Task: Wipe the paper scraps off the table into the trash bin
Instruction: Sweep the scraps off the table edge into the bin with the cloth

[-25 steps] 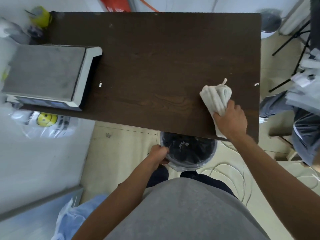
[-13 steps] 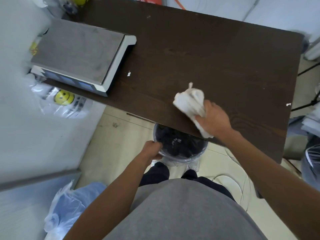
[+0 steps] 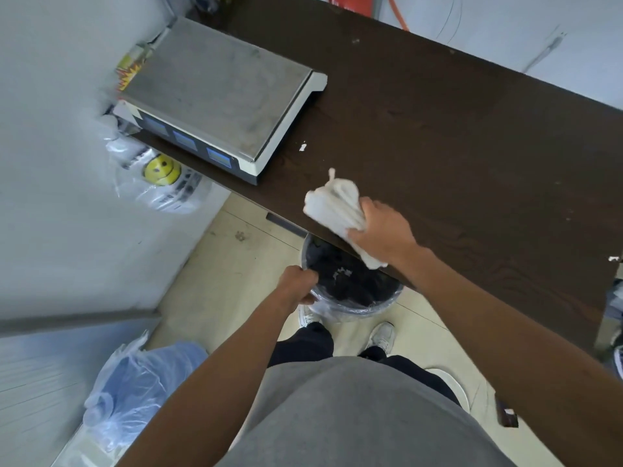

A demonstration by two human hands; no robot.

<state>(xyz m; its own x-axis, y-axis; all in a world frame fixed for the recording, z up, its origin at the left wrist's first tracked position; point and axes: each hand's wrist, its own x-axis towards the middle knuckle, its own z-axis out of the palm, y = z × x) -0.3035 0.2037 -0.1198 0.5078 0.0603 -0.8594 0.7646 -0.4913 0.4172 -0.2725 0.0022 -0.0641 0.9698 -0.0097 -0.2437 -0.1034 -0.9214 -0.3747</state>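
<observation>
Scraps of paper are what I'm after, and they will handle as almost nothing: feather-light, flimsy, apt to flutter or skid under a fast stroke, so I judge they should be pushed with the cloth, not pinched. One paper scrap point(image 3: 302, 147) lies at about 11 o'clock from the cloth, near the scale's point(image 3: 215, 92) front corner but apart from it; it is small, white and ragged against the dark brown desk point(image 3: 455, 136). A second white scrap point(image 3: 614, 258) sits far out at 3 o'clock, right at the desk's end.

My right hand point(image 3: 382, 230) is closed over a bunched white cloth point(image 3: 335, 202), soft and thick, pressed flat on the desk near its front edge, with a tail hanging over. That bulk should sweep well if I keep it low.

My left hand point(image 3: 298, 286) is clamped on the rim of the trash bin point(image 3: 350, 291), at its 9 o'clock side. The bin, black-lined, sits tucked under the desk edge, some white bits already inside.
</observation>
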